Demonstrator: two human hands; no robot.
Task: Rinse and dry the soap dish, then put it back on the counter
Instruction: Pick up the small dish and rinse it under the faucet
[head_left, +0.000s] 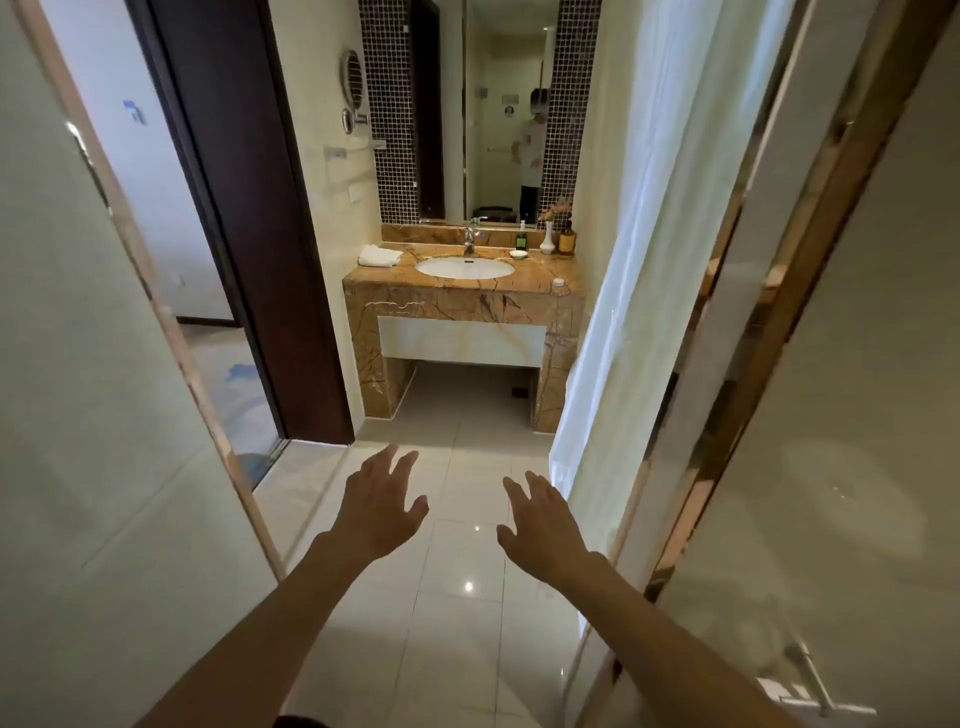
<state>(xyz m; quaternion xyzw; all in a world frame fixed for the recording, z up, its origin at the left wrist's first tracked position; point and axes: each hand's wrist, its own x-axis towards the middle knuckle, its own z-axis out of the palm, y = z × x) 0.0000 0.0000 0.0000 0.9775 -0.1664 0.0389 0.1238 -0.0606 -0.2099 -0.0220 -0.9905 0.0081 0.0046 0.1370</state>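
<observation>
A small white soap dish (518, 253) sits on the brown marble counter (540, 278), just right of the oval white sink (464, 267) and its chrome tap (471, 234). A folded white towel (380, 255) lies on the counter's left end. The vanity stands a few steps ahead of me across the tiled floor. My left hand (382, 501) and my right hand (545, 519) are stretched forward over the floor, palms down, fingers spread, holding nothing and far from the counter.
A green bottle (521, 238), a white vase with pink flowers (547, 240), an amber bottle (567, 240) and a small white jar (558, 283) share the counter. A dark door (249, 218) stands on the left, a white shower curtain (644, 249) and glass panels on the right.
</observation>
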